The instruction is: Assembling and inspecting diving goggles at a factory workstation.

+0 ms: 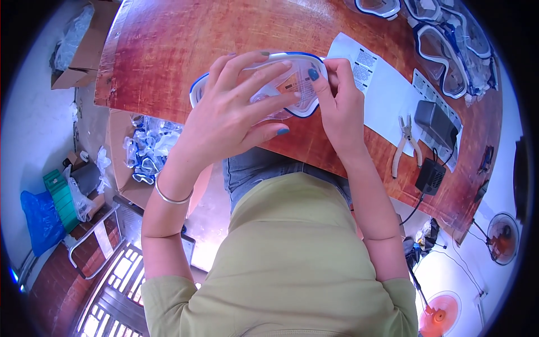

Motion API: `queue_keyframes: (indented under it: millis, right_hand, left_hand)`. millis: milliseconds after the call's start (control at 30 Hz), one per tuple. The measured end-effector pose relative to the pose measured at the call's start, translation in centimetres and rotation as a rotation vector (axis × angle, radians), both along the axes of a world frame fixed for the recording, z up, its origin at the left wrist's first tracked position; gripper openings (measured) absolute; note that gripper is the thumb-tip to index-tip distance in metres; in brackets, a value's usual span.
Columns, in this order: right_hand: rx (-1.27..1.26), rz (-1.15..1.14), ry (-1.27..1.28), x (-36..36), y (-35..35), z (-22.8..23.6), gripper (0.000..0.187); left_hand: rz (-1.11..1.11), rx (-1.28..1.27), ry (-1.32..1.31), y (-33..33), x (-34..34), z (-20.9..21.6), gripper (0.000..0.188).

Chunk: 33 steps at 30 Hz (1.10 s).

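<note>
In front of me, at the table's near edge, is a diving mask (307,100) with a clear lens and a blue and white rim. My right hand (343,112) grips its right end, thumb on the front and the other fingers curled behind. Spread across the lens is my left hand (227,109), its fingers apart and lying over the mask's left part, which they hide. Small dark marks show on or through the lens; which of the two I cannot tell.
White label sheets (387,106) lie to the right, with pliers (405,143), a dark grey block-shaped device (435,122) and a black power adapter (430,176) on a cord. More masks (443,56) are heaped at the far right. Left of the table, an open carton (124,180) holds blue and clear pieces.
</note>
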State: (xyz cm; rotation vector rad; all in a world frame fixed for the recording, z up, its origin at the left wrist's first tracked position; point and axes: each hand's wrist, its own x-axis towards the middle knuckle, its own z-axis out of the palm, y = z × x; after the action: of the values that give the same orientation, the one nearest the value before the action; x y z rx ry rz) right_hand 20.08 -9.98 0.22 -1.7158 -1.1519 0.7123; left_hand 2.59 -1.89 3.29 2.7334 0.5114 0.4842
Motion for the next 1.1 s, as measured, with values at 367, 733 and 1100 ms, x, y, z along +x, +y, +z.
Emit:
queue_keyframes:
  millis: [367, 733, 1100]
  right_hand:
    - [0.058, -0.010, -0.044, -0.7, -0.9, -0.2, 0.037]
    - [-0.005, 0.012, 0.222, 0.5, -0.7, 0.3, 0.034]
    - [-0.031, 0.020, 0.319, 0.4, -0.9, 0.1, 0.034]
  left_hand:
    - [0.035, 0.208, 0.023, 0.8, 0.2, -1.0, 0.044]
    - [-0.046, 0.151, 0.154, 0.9, 0.2, 0.1, 0.057]
    - [-0.014, 0.296, 0.184, -0.3, 1.8, -0.4, 0.060]
